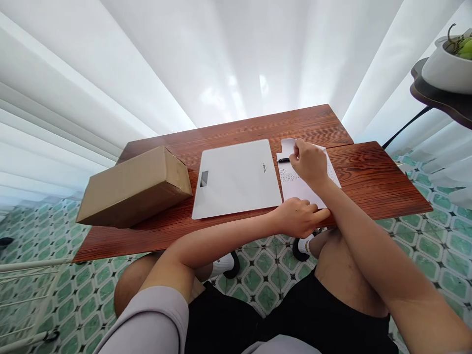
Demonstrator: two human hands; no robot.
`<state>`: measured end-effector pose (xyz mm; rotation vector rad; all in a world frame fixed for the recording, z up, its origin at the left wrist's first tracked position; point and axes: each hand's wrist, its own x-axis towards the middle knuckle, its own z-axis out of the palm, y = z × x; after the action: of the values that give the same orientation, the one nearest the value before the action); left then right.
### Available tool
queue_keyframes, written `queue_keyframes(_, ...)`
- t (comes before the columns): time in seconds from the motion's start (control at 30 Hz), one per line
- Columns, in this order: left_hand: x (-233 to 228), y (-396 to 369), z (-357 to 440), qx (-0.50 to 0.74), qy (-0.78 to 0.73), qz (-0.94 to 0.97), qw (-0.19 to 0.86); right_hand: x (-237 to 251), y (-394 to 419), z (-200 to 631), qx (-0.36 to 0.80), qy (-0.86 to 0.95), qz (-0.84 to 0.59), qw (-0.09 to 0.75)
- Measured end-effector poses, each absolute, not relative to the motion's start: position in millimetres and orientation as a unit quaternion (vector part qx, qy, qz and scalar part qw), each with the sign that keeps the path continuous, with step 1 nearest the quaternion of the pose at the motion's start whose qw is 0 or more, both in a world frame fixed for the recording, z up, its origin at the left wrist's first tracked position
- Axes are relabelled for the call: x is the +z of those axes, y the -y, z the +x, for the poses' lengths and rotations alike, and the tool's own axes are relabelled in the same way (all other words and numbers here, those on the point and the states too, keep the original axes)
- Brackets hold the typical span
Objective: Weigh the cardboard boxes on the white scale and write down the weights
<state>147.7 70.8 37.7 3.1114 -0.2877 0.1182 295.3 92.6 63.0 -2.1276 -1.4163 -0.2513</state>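
A sheet of handwritten paper [295, 189] lies at the right of the wooden table, with a jagged upper edge. My right hand [311, 162] is over its upper part with fingers curled closed. From these fingers a black pen [283, 160] sticks out to the left; its other end is hidden. At the sheet's near edge, by the table's front, is my left hand [300, 217], palm down. Its fingers are bent over the paper, and the thumb points right, below my right forearm. A flat white scale [236, 182] with a small dark display lies just left of the paper.
A closed cardboard box [129, 189] stands on the left of the wooden table [383, 182]. White curtains [250, 64] hang behind it. At the far right, a white bowl [448, 71] with green fruit sits on a dark stand. A white metal rack [29, 295] is at lower left.
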Motion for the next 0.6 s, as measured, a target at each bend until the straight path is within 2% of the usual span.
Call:
queue_keyframes(0.3, 47, -69, 128, 0.085, 0.176, 0.977, -0.087, 60, -90, 289, -0.096, 0.563, -0.779, 0.259)
queue_keyframes(0.6, 102, -102, 71, 0.117, 0.037, 0.981, -0.152, 58, -89, 284, -0.102, 0.578, -0.762, 0.275)
